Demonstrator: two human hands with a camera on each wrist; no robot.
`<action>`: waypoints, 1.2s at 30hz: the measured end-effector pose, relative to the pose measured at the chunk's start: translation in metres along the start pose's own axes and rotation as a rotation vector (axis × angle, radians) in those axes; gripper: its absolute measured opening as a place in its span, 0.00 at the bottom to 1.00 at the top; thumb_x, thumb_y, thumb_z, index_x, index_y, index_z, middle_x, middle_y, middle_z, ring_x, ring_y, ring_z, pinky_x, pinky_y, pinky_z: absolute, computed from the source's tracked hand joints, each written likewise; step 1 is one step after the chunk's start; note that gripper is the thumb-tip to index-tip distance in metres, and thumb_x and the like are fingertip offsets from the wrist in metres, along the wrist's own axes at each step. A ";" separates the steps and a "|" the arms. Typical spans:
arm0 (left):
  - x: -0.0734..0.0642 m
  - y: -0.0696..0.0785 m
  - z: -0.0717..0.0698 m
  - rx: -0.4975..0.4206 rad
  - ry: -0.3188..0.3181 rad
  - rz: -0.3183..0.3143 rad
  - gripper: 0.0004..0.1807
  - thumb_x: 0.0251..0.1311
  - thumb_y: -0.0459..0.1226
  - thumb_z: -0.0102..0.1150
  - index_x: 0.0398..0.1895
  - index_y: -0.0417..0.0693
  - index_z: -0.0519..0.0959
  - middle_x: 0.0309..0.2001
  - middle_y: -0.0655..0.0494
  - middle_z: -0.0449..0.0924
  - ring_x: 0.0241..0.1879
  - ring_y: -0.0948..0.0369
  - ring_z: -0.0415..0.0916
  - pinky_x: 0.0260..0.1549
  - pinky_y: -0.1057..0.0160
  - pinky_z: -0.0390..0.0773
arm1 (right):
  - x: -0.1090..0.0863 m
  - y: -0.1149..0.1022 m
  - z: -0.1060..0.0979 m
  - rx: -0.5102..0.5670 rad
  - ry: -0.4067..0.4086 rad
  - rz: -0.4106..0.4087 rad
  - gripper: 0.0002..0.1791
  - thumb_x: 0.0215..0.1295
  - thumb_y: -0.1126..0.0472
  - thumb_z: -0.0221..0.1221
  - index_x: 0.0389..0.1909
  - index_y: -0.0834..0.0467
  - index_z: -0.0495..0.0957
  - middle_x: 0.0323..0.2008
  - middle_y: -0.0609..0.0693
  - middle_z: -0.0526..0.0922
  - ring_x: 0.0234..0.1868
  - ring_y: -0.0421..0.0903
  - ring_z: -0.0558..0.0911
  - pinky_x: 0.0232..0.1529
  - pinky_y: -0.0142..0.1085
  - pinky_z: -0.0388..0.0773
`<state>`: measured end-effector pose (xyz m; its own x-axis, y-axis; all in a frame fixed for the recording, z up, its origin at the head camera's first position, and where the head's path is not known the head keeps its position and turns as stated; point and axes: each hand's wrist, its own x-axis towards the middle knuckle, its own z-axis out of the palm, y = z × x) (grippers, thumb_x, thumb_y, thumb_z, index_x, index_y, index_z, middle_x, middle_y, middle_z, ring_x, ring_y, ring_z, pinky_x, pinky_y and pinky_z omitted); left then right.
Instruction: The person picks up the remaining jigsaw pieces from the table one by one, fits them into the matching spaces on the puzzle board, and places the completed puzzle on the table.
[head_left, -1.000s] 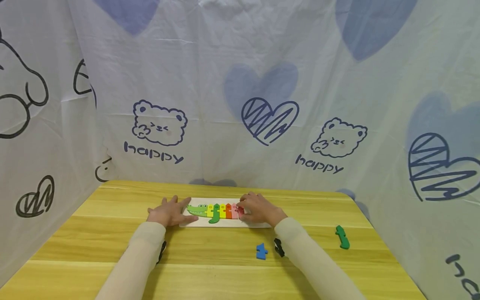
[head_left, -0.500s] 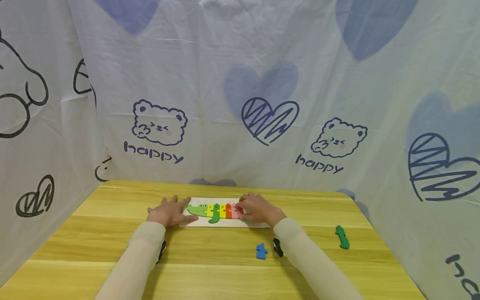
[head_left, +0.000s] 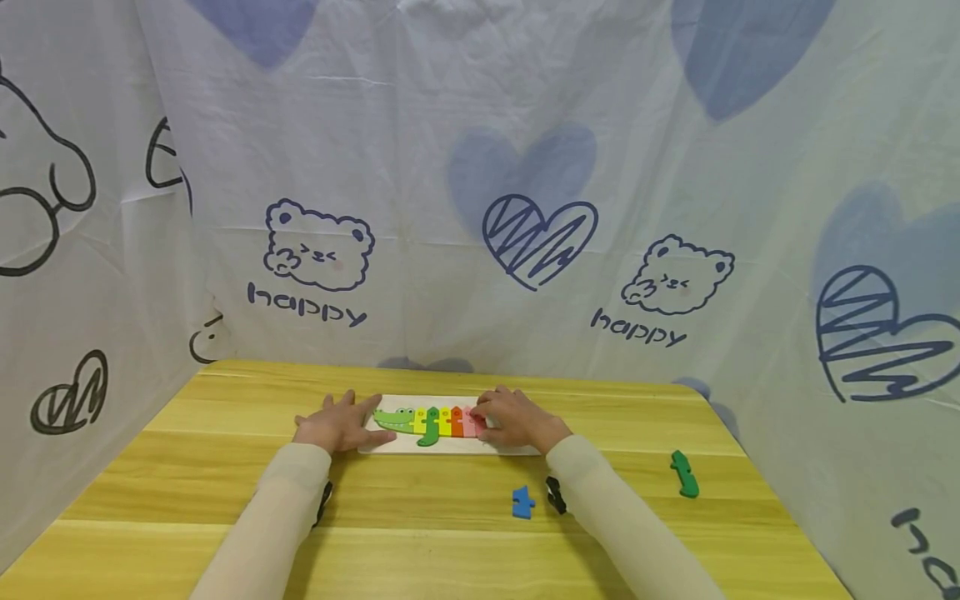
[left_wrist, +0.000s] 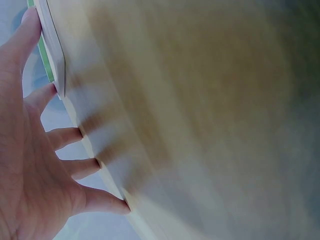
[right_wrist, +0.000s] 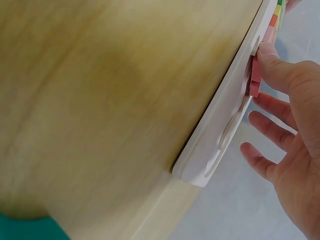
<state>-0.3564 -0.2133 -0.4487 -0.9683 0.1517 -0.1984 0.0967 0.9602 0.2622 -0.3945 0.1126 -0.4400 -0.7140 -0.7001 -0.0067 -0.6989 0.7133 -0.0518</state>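
A pale wooden puzzle board (head_left: 442, 451) lies flat near the table's far side. In it sits a crocodile: a green head (head_left: 396, 420), then yellow, green, orange and pink pieces. Spread fingers of my left hand (head_left: 339, 423) rest on the table at the board's left end, the thumb and index finger touching the board. My right hand (head_left: 519, 419) pinches a dark pink puzzle piece (right_wrist: 255, 77) beside the light pink one. In the right wrist view this piece stands slightly tilted above the board. A bare recess (right_wrist: 220, 142) shows toward the board's right end.
A blue puzzle piece (head_left: 522, 502) lies on the table (head_left: 420, 542) near my right wrist. Farther right is a green puzzle piece (head_left: 684, 474). A printed white cloth (head_left: 420, 317) hangs behind the table and along both sides.
My right forearm has shifted very slightly left, while its fingers stay on the dark pink piece. The left hand and the loose pieces have not moved.
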 end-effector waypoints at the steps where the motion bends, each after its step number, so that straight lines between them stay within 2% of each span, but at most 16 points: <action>1: 0.000 0.000 0.000 0.001 0.001 0.000 0.53 0.60 0.74 0.52 0.83 0.59 0.55 0.81 0.30 0.48 0.77 0.21 0.41 0.57 0.08 0.49 | 0.000 0.000 0.000 0.002 -0.003 0.003 0.23 0.73 0.51 0.63 0.65 0.54 0.80 0.65 0.53 0.80 0.62 0.53 0.74 0.64 0.50 0.74; 10: 0.000 0.000 0.000 0.000 0.001 0.003 0.54 0.60 0.74 0.52 0.83 0.59 0.55 0.81 0.30 0.48 0.77 0.21 0.41 0.57 0.08 0.48 | 0.001 0.003 0.001 0.016 -0.021 0.029 0.28 0.71 0.48 0.64 0.68 0.52 0.77 0.67 0.50 0.80 0.63 0.52 0.74 0.68 0.49 0.73; 15: -0.001 0.000 0.001 -0.006 0.000 0.002 0.53 0.60 0.74 0.52 0.83 0.59 0.55 0.81 0.30 0.48 0.77 0.21 0.41 0.57 0.08 0.48 | -0.003 0.006 -0.002 0.049 -0.011 0.016 0.29 0.70 0.47 0.65 0.69 0.53 0.76 0.68 0.52 0.79 0.66 0.54 0.74 0.71 0.53 0.72; 19: 0.000 0.000 0.000 -0.005 0.003 0.003 0.53 0.60 0.74 0.53 0.83 0.58 0.56 0.81 0.29 0.48 0.76 0.21 0.41 0.57 0.08 0.48 | -0.008 0.009 -0.008 0.061 0.015 -0.013 0.29 0.69 0.48 0.66 0.67 0.55 0.77 0.66 0.54 0.80 0.65 0.56 0.75 0.69 0.54 0.73; 25: 0.000 0.000 0.000 0.001 0.004 0.002 0.53 0.60 0.74 0.52 0.83 0.59 0.56 0.81 0.30 0.48 0.76 0.21 0.42 0.57 0.08 0.48 | -0.019 0.015 -0.015 0.000 0.046 -0.041 0.27 0.68 0.49 0.67 0.65 0.55 0.79 0.64 0.54 0.82 0.62 0.55 0.77 0.65 0.52 0.77; 30: 0.001 0.000 0.001 0.001 0.002 0.002 0.53 0.60 0.74 0.52 0.83 0.59 0.55 0.81 0.30 0.48 0.77 0.21 0.41 0.57 0.08 0.48 | -0.030 0.024 -0.018 -0.047 0.035 -0.031 0.29 0.67 0.48 0.68 0.66 0.55 0.79 0.65 0.54 0.81 0.63 0.55 0.77 0.65 0.52 0.77; 36: 0.002 -0.001 0.002 0.003 0.004 0.001 0.54 0.59 0.75 0.52 0.83 0.59 0.55 0.81 0.30 0.48 0.77 0.21 0.41 0.57 0.08 0.47 | -0.043 0.030 -0.023 -0.044 0.009 0.002 0.28 0.67 0.48 0.68 0.65 0.54 0.79 0.65 0.54 0.81 0.64 0.56 0.76 0.66 0.55 0.74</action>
<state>-0.3576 -0.2132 -0.4508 -0.9691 0.1519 -0.1942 0.0984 0.9606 0.2600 -0.3858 0.1648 -0.4185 -0.7153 -0.6988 0.0027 -0.6988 0.7152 -0.0077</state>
